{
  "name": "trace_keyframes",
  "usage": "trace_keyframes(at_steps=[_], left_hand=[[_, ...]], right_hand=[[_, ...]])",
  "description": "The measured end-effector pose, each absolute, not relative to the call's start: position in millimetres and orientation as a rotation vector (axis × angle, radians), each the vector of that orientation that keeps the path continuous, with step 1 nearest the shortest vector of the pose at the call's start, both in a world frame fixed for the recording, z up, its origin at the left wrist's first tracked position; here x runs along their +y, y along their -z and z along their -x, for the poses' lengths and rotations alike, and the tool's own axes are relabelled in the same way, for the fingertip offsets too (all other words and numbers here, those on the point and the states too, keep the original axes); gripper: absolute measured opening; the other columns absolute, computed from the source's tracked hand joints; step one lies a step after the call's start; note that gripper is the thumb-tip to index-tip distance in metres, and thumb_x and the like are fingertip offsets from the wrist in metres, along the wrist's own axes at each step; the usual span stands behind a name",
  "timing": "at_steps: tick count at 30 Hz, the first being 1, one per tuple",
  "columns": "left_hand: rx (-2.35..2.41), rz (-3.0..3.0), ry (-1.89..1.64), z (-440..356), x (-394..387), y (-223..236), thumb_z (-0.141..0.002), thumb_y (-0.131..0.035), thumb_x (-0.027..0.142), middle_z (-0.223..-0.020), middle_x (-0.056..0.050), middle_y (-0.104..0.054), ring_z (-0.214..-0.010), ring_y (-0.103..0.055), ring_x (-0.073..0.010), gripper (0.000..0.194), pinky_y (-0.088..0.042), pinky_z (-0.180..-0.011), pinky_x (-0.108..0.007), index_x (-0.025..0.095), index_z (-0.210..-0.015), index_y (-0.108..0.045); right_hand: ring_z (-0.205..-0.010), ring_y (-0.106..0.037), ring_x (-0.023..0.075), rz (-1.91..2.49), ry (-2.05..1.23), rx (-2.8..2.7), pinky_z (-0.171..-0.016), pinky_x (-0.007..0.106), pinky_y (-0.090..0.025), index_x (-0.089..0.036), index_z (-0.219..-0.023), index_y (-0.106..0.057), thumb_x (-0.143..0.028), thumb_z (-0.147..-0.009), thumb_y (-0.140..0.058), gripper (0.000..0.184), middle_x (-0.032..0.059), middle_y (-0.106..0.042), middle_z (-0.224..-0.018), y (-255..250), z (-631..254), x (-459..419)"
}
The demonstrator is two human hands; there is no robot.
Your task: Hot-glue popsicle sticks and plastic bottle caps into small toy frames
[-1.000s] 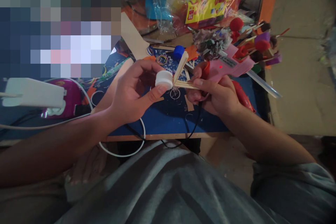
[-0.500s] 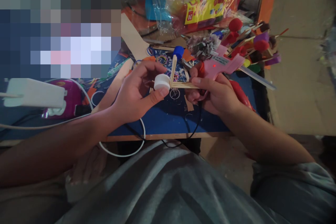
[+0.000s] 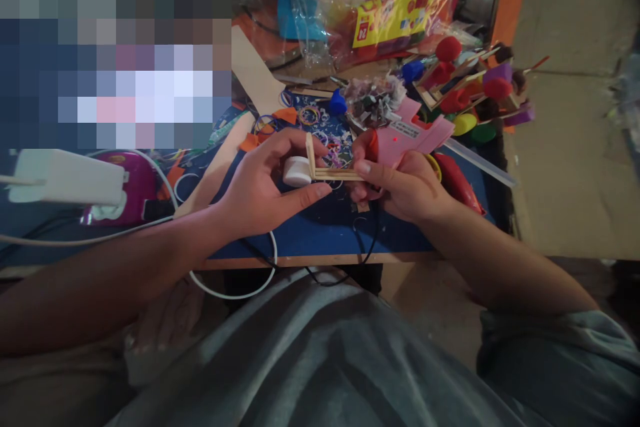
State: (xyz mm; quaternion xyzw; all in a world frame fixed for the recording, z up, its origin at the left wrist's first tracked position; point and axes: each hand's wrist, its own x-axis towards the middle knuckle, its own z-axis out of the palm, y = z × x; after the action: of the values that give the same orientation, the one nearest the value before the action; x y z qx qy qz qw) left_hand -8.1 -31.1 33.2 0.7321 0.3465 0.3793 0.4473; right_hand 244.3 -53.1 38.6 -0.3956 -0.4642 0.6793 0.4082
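- At the far left, a white charger [image 3: 65, 177] is plugged into a purple socket block [image 3: 137, 180]. Its white cable [image 3: 275, 257] loops over the near edge of the blue table [image 3: 300, 237]; a forearm or knee catching that loop could tug the block.
- Next comes the left hand [image 3: 250, 190], thumb and fingers apart, curved around a white cap [image 3: 296, 172]. I cannot tell whether a fingertip touches it. If the cap is only lightly stuck, it could drop or tilt for lack of a firm grip.
- The cap sits in the middle, against the corner of an L of thin sticks [image 3: 336, 174], one arm upright, the other running right. Pressure on the upright arm could twist that joint.
- Behind them lie rubber bands [image 3: 309, 115], scraps and a blue cap [image 3: 337, 102]. Loose bits could cling to any wet glue.
- The right hand [image 3: 407, 187] is clamped on the sticks' right end, thumb on top, and also carries a pink glue gun [image 3: 393, 143] with a red light showing. Its nozzle is hidden; if hot, it could burn the fingers bunched around it, and holding two things could let either slip.
- Farther right, the clear glue stick [image 3: 483, 163] juts from the gun towards stick models [image 3: 463, 83]; swinging the wrist could knock them.
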Motion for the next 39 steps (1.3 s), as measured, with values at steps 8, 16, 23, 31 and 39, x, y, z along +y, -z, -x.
trace_keyframes(at_steps=[8,16,23,31,39], left_hand=[[0.896,-1.903,-0.986,7,-32,-34,-0.097,-0.092,0.046,-0.095,-0.003,-0.078,-0.081,-0.067,-0.0183,0.028,-0.056,-0.073,-0.034,0.023,-0.1,-0.075],[0.876,-1.94,-1.059,10,-32,-31,-0.101,-0.087,0.036,-0.099,-0.006,-0.081,-0.09,-0.074,-0.0208,0.018,-0.058,-0.079,-0.036,0.022,-0.101,-0.077],[0.841,-1.953,-1.03,11,-32,-35,-0.102,-0.086,0.031,-0.104,-0.006,-0.082,-0.087,-0.074,-0.0192,0.013,-0.057,-0.076,-0.035,0.022,-0.104,-0.076],[0.863,-2.069,-0.988,14,-32,-44,-0.103,-0.085,0.029,-0.111,-0.007,-0.083,-0.1,-0.076,-0.0223,0.012,-0.065,-0.096,-0.041,0.024,-0.105,-0.074],[0.874,-1.98,-0.981,12,-33,-42,-0.098,-0.091,0.035,-0.11,-0.007,-0.08,-0.096,-0.074,-0.0226,0.023,-0.063,-0.084,-0.038,0.024,-0.111,-0.075]], right_hand=[[-0.055,-0.062,0.0148,0.942,-1.71,-1.215,-0.05,0.029,-0.049,-0.027,-0.099,-0.062,-0.081,-0.09,-0.096,0.064,-0.0041,-0.068,-0.066,-35,-245,-54],[-0.056,-0.065,0.0166,0.971,-1.637,-1.15,-0.05,0.029,-0.049,-0.028,-0.097,-0.064,-0.081,-0.083,-0.101,0.066,-0.0046,-0.066,-0.063,-36,-243,-52],[-0.059,-0.067,0.0173,1.022,-1.592,-1.235,-0.052,0.03,-0.052,-0.027,-0.1,-0.065,-0.077,-0.076,-0.107,0.07,-0.0035,-0.069,-0.069,-35,-245,-54],[-0.056,-0.064,0.0152,0.968,-1.558,-1.337,-0.051,0.029,-0.05,-0.025,-0.084,-0.064,-0.072,-0.094,-0.097,0.059,-0.0041,-0.065,-0.063,-27,-248,-53],[-0.06,-0.065,0.0163,0.959,-1.513,-1.376,-0.055,0.031,-0.046,-0.024,-0.084,-0.069,-0.063,-0.106,-0.088,0.048,-0.0009,-0.072,-0.068,-24,-252,-55]])
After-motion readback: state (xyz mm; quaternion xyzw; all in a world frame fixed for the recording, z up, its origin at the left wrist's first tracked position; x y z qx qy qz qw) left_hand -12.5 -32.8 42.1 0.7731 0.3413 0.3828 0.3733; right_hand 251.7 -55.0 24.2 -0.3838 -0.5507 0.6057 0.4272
